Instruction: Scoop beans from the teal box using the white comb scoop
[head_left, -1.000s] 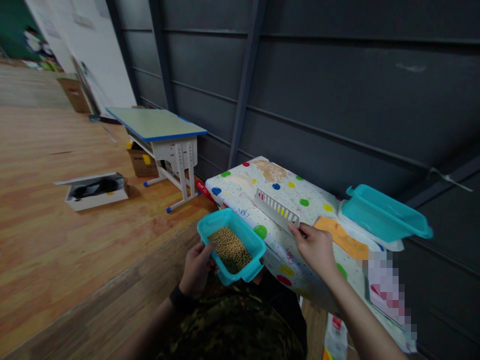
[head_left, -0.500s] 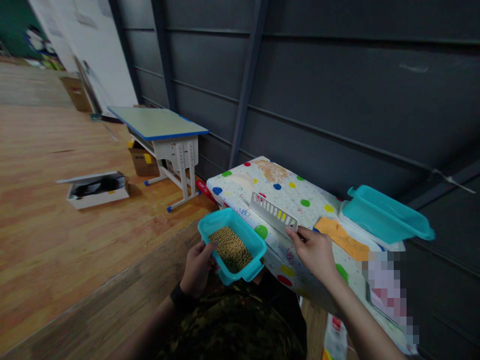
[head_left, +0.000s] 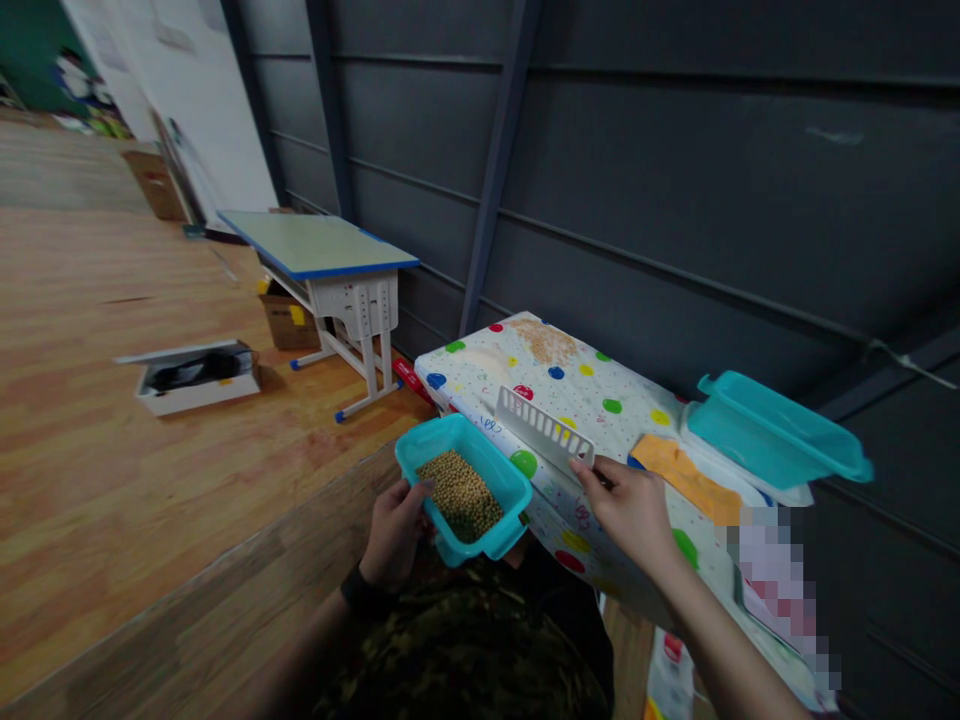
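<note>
My left hand [head_left: 394,530] is closed on the near left rim of a turquoise plastic tub [head_left: 502,470], its thumb over the edge. Round, tan beans that look like soybeans [head_left: 459,488] lie in the tub, which is just off the table's front edge. Between the fingers of my right hand [head_left: 630,505] is one end of a white slotted plastic strip [head_left: 544,428], standing on its long side near the front edge of the tablecloth. A pale, fine heap [head_left: 484,362] and a patch of light brown grains [head_left: 547,342] are on the cloth beyond the strip.
The table has a dotted cloth [head_left: 611,380]. On its right are an orange cloth [head_left: 686,478], a second turquoise tub [head_left: 780,425] and a blurred-out item [head_left: 776,580]. A dark panelled wall [head_left: 675,200] rises behind. Leftward stand a desk [head_left: 315,245] and an open white box [head_left: 199,380].
The white strip and my right hand have shifted very slightly to the left. My left hand keeps its hold on the tub, and the view has moved a little.
</note>
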